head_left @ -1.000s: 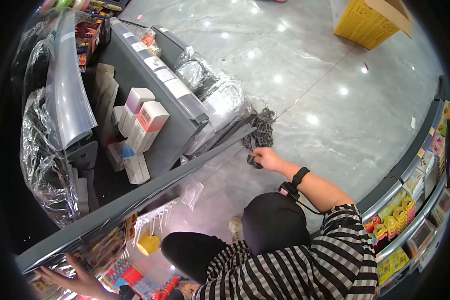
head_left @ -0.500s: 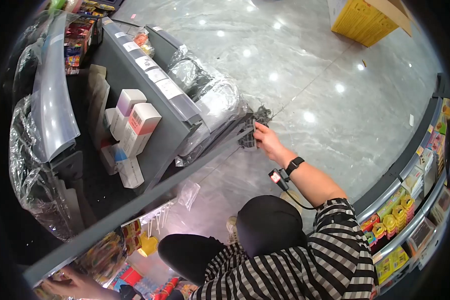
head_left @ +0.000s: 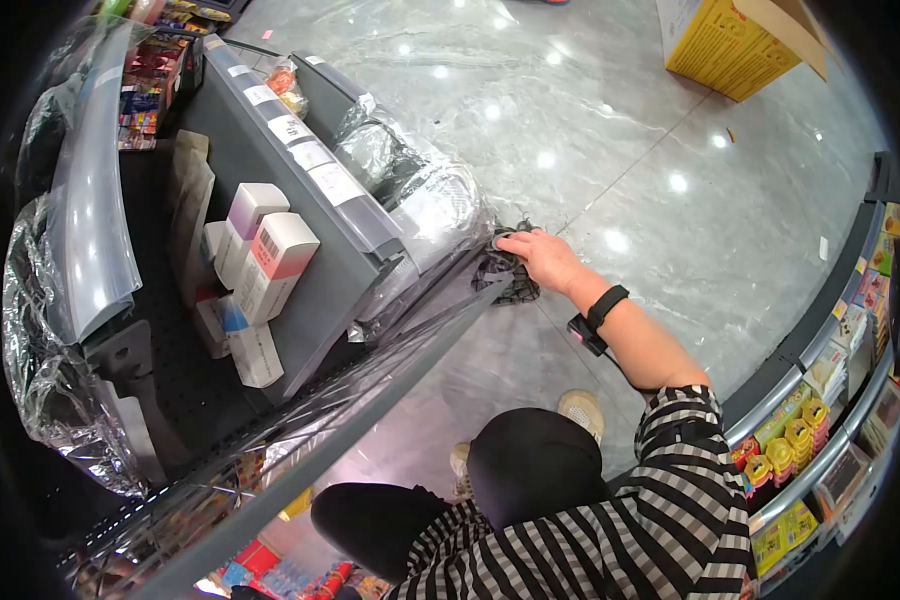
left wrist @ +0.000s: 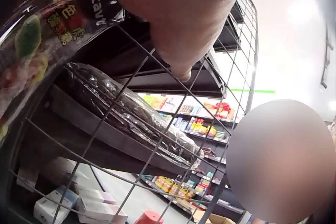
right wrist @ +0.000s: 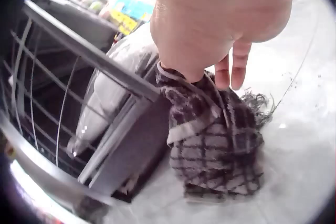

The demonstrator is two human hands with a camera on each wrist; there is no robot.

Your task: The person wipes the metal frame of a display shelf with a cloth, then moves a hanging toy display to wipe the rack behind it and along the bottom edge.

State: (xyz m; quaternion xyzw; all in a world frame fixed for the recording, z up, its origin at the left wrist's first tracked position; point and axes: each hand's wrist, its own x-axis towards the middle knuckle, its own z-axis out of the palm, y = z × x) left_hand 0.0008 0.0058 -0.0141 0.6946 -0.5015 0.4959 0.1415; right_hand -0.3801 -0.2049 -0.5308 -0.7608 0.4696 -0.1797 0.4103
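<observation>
My right hand [head_left: 552, 263] pinches the upper part of a dark checked cloth [head_left: 515, 288] beside the far corner of a grey wire panel [head_left: 390, 385]. The right wrist view shows the cloth [right wrist: 215, 150] hanging bunched below the hand [right wrist: 220, 19], with two fingers pointing down and the rest hidden. In the left wrist view, my left hand [left wrist: 181, 19] lies over the wire grid [left wrist: 152, 155], a thumb or finger against it. A printed packet [left wrist: 68, 19] is beside that hand. Its other fingers are hidden, so its grip cannot be told.
Small boxes [head_left: 280, 262] stand on a dark shelf [head_left: 200, 390] at left, near plastic-wrapped goods [head_left: 435, 200]. A yellow carton [head_left: 740, 50] is on the grey floor [head_left: 610, 170]. A curved display of goods [head_left: 795, 440] lines the right side.
The wire panel has swung, its near end moving right and down. My right hand has moved up along the cloth, and the cloth has shifted slightly. The left hand has left the head view.
</observation>
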